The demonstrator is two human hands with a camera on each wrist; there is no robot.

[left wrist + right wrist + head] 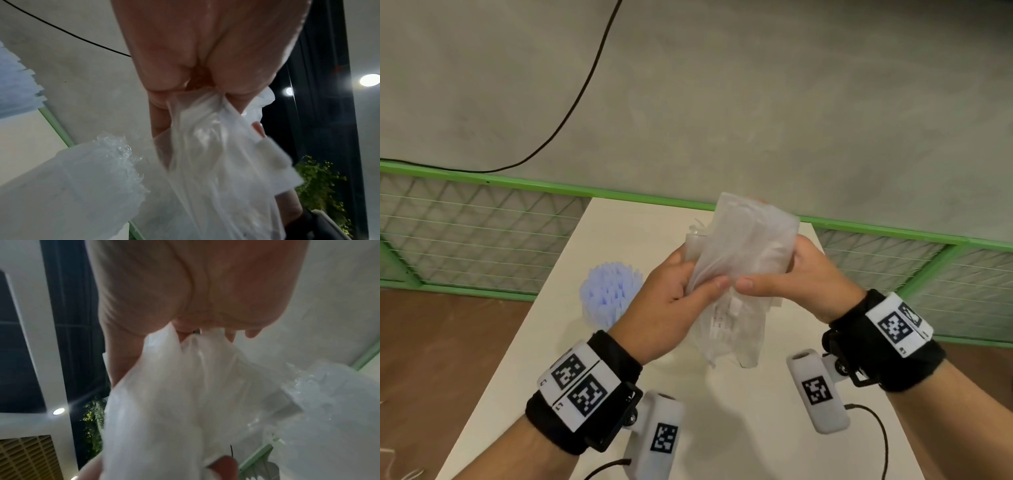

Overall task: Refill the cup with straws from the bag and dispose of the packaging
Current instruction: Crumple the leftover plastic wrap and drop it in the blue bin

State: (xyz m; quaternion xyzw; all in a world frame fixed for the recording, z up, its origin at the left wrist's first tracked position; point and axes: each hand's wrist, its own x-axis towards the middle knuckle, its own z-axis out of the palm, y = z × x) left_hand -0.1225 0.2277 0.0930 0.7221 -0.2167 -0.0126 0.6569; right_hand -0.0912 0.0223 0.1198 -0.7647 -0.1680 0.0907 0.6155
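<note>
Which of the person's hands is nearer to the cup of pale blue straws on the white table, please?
Left. The left hand sits just right of the cup of pale blue straws, gripping the clear plastic bag; the right hand holds the bag's far side.

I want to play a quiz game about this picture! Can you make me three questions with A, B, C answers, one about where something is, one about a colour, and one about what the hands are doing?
1. Where is the cup of straws?
A. On the white table, beside the left hand
B. On the brown floor
C. Inside the plastic bag

2. What colour is the rail behind the table?
A. Red
B. Green
C. Black

3. What are the two hands doing?
A. Resting flat on the table
B. Both gripping the bag, held up off the table
C. Only the right hand holds it

Answers:
1 A: the straws stand on the tabletop just left of the left hand.
2 B: the rail above the mesh is bright green.
3 B: fingers of both hands pinch the crumpled bag above the table.
</note>
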